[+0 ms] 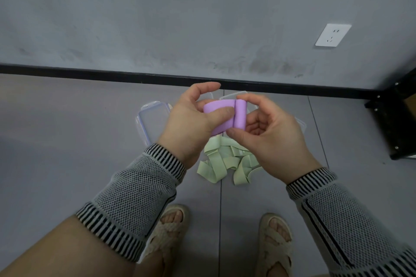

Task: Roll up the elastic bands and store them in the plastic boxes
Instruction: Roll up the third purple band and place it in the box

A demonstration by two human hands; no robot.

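A purple elastic band [221, 105] is held in the air between both hands. My left hand [191, 123] pinches its flat part with thumb on top. My right hand [267, 135] pinches the rolled end [240, 114] between thumb and fingers. Below the hands, a heap of pale green elastic bands [227, 162] lies loose on the floor. A clear plastic lid [149, 122] lies flat on the floor to the left. Behind the hands, clear plastic boxes [229, 96] show only at their rims, and most of them is hidden.
The grey tiled floor [67, 141] meets a grey wall with a black skirting board [90, 72]. A black metal frame [396, 123] stands at the right. A white wall socket [332, 35] sits on the wall. My sandalled feet [225, 238] are at the bottom.
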